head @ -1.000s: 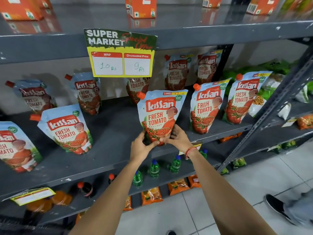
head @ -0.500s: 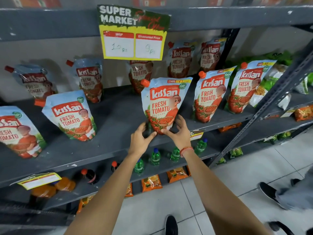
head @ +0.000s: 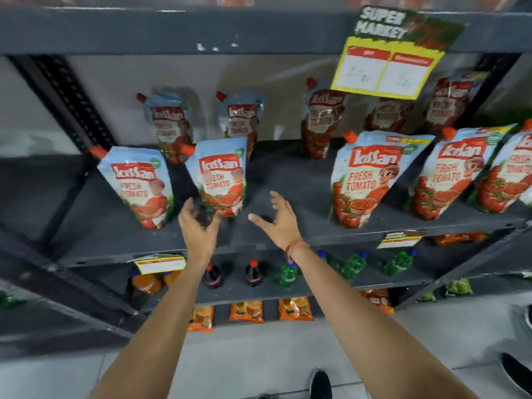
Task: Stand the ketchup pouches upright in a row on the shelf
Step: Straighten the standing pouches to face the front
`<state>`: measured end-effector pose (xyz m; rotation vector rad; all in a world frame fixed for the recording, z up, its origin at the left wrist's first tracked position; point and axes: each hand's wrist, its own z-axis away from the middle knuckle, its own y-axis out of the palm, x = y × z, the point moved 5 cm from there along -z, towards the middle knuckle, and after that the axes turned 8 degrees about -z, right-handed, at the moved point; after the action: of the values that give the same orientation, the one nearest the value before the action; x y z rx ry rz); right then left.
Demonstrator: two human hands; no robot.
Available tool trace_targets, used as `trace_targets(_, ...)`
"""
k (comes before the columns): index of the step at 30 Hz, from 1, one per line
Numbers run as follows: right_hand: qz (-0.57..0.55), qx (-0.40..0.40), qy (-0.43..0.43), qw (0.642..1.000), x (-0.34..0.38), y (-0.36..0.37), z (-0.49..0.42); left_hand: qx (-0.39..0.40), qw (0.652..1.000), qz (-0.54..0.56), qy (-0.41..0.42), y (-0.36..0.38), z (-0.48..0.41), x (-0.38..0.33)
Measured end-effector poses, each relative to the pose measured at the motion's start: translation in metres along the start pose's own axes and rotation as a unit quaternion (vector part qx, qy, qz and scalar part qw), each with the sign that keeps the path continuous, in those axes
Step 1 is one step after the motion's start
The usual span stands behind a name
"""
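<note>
Blue and red Kissan ketchup pouches stand on the grey shelf (head: 288,180). In the front row, one pouch (head: 138,185) stands at the left, a second pouch (head: 221,177) beside it, then a gap, then a third pouch (head: 371,177) and more pouches (head: 449,174) to the right. Several pouches (head: 172,125) lean at the back wall. My left hand (head: 198,223) is open just below and left of the second pouch, fingers spread. My right hand (head: 279,217), open and empty, hovers over the bare gap.
A yellow price sign (head: 385,61) hangs from the upper shelf edge at the right. Small drink bottles (head: 253,272) and orange packets (head: 247,312) fill the lower shelves. A black upright post (head: 69,102) stands at the left. A shoe (head: 319,384) shows on the floor.
Both hands have let go of the pouch they were setting down and shifted left along the shelf. My view has swung left, so that pouch now stands to the right.
</note>
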<state>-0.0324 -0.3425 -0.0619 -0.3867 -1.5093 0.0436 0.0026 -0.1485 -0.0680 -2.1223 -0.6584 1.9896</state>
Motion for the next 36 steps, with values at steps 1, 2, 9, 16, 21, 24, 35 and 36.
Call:
trace_targets(1, -0.01, 0.031, 0.021, 0.999, 0.005, 0.013, -0.009, 0.045, 0.999, 0.001, -0.017, 0.0, -0.011, 0.004)
trace_targets(2, -0.02, 0.053, 0.035, 0.998, 0.009, 0.024, -0.017, 0.095, 0.995, 0.012, -0.032, 0.001, -0.02, 0.006)
trace_targets(9, -0.076, 0.094, 0.01, 0.993, 0.006, 0.05, -0.034, 0.22, 0.975, 0.031, -0.009, 0.008, -0.042, 0.009)
trace_targets(16, -0.073, 0.025, -0.017, 0.997, -0.015, 0.021, -0.008, 0.226, 0.972, -0.038, 0.057, 0.019, -0.009, 0.005)
trace_targets(21, -0.064, 0.035, -0.012, 0.997, -0.017, 0.014, -0.001, 0.206, 0.974, -0.064, 0.069, 0.02, 0.004, -0.002)
trace_targets(24, -0.064, 0.033, -0.011, 0.997, -0.018, 0.014, 0.001, 0.206, 0.974, -0.065, 0.065, 0.019, 0.007, -0.004)
trace_targets(35, -0.151, -0.153, 0.003, 0.977, -0.018, 0.018, 0.038, 0.127, 0.98, 0.149, -0.038, -0.012, 0.014, -0.006)
trace_targets(36, -0.138, -0.194, -0.022, 0.971, -0.014, 0.024, 0.047, 0.061, 0.984, 0.165, -0.039, -0.029, 0.012, -0.002)
